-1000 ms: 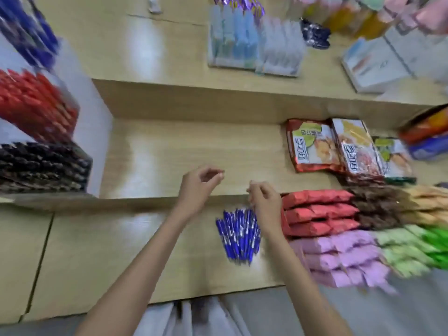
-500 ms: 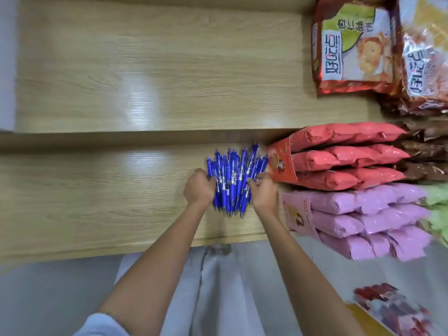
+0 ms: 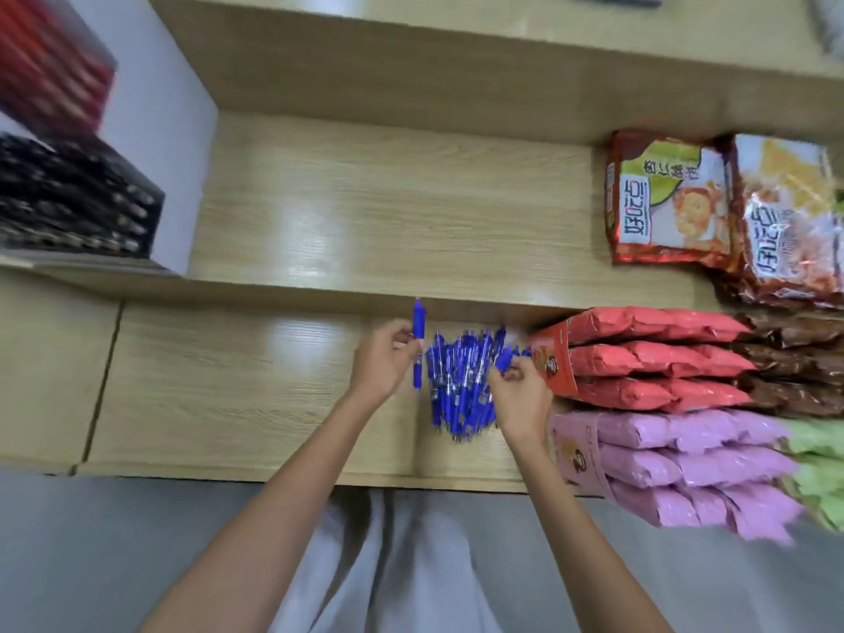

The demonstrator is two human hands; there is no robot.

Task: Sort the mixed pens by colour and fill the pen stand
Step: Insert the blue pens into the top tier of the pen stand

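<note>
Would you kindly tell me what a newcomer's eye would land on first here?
A heap of blue pens lies mid-front on the lower wooden shelf. The left hand pinches a single blue pen upright beside it; the right hand touches its right edge. Stacked coral packets sit further right.

You are standing at a shop's display counter, with stepped wooden shelves [image 3: 365, 212] set out in tiers. To your right, sealed snack packets are stacked in blocks by colour: red packets [image 3: 653, 354], pink packets [image 3: 676, 463], green packets [image 3: 817, 472] and brown packets [image 3: 794, 354]. Printed biscuit bags [image 3: 657, 198] lie on the tier above. To your left, a white pen stand [image 3: 173, 130] holds red pens [image 3: 50, 70] above black pens [image 3: 68, 198] — dozens of each. A heap of identical blue pens [image 3: 461, 386] lies on the lowest tier.
</note>
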